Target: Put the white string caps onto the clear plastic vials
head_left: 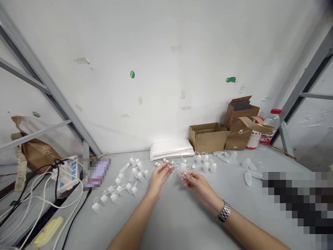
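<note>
My right hand (196, 185), with a metal watch on the wrist, pinches a small translucent white squeeze bottle (183, 167) that stands upright in the fingertips. A thin white strap rises from near its top. To the left, my left hand (160, 178) reaches over the table with its fingers stretched out and apart from that bottle. Its fingertips are beside a scatter of small white caps (164, 160); I see nothing held in it. Several capped squeeze bottles (133, 173) are spread left of my left hand, and a few more capped bottles (205, 166) stand right of the held one.
A white paper stack (170, 149) lies against the wall, beside an open cardboard box (208, 139) and a brown paper bag (238, 128). Loose uncapped bottles (248, 177) lie at the right. A power strip (69, 173) with tangled cables is at the left.
</note>
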Demonstrator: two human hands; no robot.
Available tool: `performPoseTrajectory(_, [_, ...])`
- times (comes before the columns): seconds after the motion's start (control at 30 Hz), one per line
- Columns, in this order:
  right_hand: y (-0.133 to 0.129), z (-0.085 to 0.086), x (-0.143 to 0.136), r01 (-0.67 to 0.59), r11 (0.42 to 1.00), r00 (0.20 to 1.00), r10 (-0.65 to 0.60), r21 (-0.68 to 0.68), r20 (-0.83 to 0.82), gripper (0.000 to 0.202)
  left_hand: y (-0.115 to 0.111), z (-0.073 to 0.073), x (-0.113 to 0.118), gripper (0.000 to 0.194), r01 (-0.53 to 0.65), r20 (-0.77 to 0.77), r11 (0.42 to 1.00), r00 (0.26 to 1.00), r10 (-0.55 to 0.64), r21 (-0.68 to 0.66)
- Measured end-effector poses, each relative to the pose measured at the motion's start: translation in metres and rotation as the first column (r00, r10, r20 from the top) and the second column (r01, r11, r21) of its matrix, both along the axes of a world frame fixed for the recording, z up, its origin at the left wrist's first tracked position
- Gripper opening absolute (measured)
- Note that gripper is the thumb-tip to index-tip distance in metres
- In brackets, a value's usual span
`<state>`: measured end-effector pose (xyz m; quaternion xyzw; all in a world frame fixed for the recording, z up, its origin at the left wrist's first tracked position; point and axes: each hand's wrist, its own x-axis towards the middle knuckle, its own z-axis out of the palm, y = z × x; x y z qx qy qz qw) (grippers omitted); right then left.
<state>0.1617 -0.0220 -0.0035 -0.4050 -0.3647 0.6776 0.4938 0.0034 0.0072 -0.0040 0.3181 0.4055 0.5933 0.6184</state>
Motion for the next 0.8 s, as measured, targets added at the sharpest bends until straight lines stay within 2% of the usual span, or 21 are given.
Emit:
performPoseTrajectory(0.17, [-0.001,-0.002,-0.001,-0.008,1.0,0.999,0.008,0.016,0.031,0.036,0.002,-0.005,-0.003,0.017,-0.031,-0.019,1.0,0.999,0.031,0.005])
performPoseTrajectory(0.37, [-0.001,-0.007,-0.005,-0.029,0.999,0.992,0.024,0.037,0.127,0.033,-0.001,-0.004,-0.002,0.029,0.094,-0.046,0.993,0.994,-0.097,-0.073])
performPoseTrajectory(0.57, [-0.006,-0.009,-0.012,-0.091,0.994,0.98,0.08,0.053,0.182,0.034,-0.005,-0.005,0.005,0.026,0.142,0.04,0.989,0.989,-0.14,-0.049])
performPoseTrajectory(0.8, [-0.004,-0.012,-0.012,-0.084,0.993,0.98,0.068,0.08,0.185,0.037,-0.013,0.001,0.013,0.03,0.224,0.005,0.974,0.974,-0.224,-0.01])
